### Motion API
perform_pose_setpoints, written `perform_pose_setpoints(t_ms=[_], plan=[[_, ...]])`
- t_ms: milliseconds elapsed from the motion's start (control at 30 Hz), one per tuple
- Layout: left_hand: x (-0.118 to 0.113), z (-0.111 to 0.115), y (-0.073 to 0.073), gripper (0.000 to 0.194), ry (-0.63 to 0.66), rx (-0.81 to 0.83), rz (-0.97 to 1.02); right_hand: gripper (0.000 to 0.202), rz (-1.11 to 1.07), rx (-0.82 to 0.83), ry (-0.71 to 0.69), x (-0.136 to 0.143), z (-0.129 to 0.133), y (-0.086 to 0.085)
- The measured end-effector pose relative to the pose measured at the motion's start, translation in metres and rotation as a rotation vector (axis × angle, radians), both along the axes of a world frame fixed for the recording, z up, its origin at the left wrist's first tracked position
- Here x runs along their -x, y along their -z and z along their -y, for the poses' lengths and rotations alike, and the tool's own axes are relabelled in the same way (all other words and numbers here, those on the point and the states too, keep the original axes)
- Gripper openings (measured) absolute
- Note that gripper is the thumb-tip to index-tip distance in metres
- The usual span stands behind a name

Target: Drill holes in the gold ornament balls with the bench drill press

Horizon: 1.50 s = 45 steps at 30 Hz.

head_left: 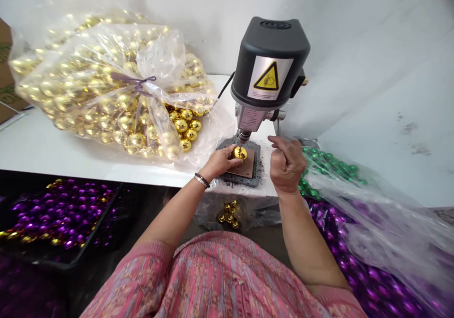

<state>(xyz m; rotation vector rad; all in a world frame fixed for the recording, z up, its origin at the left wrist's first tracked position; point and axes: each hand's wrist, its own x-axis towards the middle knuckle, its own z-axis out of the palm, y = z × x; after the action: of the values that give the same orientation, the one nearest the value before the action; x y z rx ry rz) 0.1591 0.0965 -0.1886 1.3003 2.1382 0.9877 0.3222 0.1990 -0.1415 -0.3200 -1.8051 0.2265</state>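
A small black bench drill press (271, 62) with a yellow warning label stands over a grey base plate (257, 177). My left hand (220, 161) pinches a shiny gold ball (240, 153) between thumb and fingers. It holds the ball right below the chuck (244, 135), over a brown board (247, 166). Whether the bit is inside the ball is too small to tell. Beside the machine my right hand (288, 163) is closed, fingers curled, around the lower end of the drill press lever (278, 128). The hand hides most of the grip.
A tied clear bag (106, 91) of gold balls lies left on the white table (106, 170). Dark shavings surround the base. An open bag (229, 215) with gold balls hangs below the front edge. Purple balls (67, 214) fill a black bin; green balls (329, 164) and purple ones lie right.
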Motion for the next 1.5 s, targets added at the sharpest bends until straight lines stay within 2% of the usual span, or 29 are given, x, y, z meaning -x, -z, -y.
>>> perform_pose_setpoints(t_ms=[100, 300, 400, 533, 600, 667, 733, 800, 833, 900, 1033, 1167, 1367, 1433, 1500], plan=[[-0.001, 0.000, 0.001, 0.057, -0.002, -0.019, 0.033, 0.035, -0.029, 0.112, -0.023, 0.000, 0.003, -0.013], [-0.002, 0.004, 0.005, 0.051, 0.012, -0.130, 0.247, 0.040, -0.149, 0.425, -0.113, 0.011, 0.003, -0.087], [-0.002, 0.015, 0.003, 0.052, 0.066, -0.162, 0.284, 0.038, -0.160, 0.535, -0.164, 0.017, -0.002, -0.102], [0.002, 0.035, -0.009, 0.062, 0.220, -0.036, 0.277, 0.037, -0.208, 0.556, -0.186, 0.019, -0.005, -0.096], [0.008, 0.041, -0.015, 0.065, 0.237, -0.003, 0.269, 0.037, -0.216, 0.557, -0.179, 0.018, -0.005, -0.092], [0.018, 0.043, -0.018, 0.056, 0.108, -0.044, 0.172, 0.037, -0.206, 0.565, -0.165, 0.018, -0.004, -0.092], [0.033, 0.042, -0.020, 0.043, -0.132, -0.071, -0.022, 0.037, -0.196, 0.568, -0.158, 0.017, -0.002, -0.092], [0.050, 0.038, -0.021, 0.039, -0.353, -0.007, -0.243, 0.038, -0.191, 0.567, -0.154, 0.016, -0.001, -0.092], [0.058, 0.037, -0.021, 0.040, -0.421, 0.049, -0.336, 0.039, -0.187, 0.567, -0.152, 0.016, -0.001, -0.092], [0.071, 0.032, -0.024, 0.046, -0.464, 0.191, -0.460, 0.039, -0.183, 0.566, -0.149, 0.015, 0.000, -0.092], [0.085, 0.023, -0.028, 0.052, -0.419, 0.457, -0.561, 0.037, -0.184, 0.569, -0.174, 0.015, 0.000, -0.091], [0.093, 0.019, -0.029, 0.042, -0.393, 0.531, -0.581, 0.037, -0.175, 0.547, -0.192, 0.013, 0.001, -0.090], [0.088, 0.024, -0.025, 0.041, -0.243, 0.347, -0.589, 0.037, -0.152, 0.565, -0.206, 0.013, 0.002, -0.089], [0.082, 0.026, -0.023, 0.036, -0.164, 0.218, -0.466, 0.037, -0.150, 0.564, -0.215, 0.013, 0.001, -0.089], [0.074, 0.028, -0.020, 0.037, -0.060, 0.067, -0.253, 0.036, -0.160, 0.556, -0.224, 0.013, 0.000, -0.088]])
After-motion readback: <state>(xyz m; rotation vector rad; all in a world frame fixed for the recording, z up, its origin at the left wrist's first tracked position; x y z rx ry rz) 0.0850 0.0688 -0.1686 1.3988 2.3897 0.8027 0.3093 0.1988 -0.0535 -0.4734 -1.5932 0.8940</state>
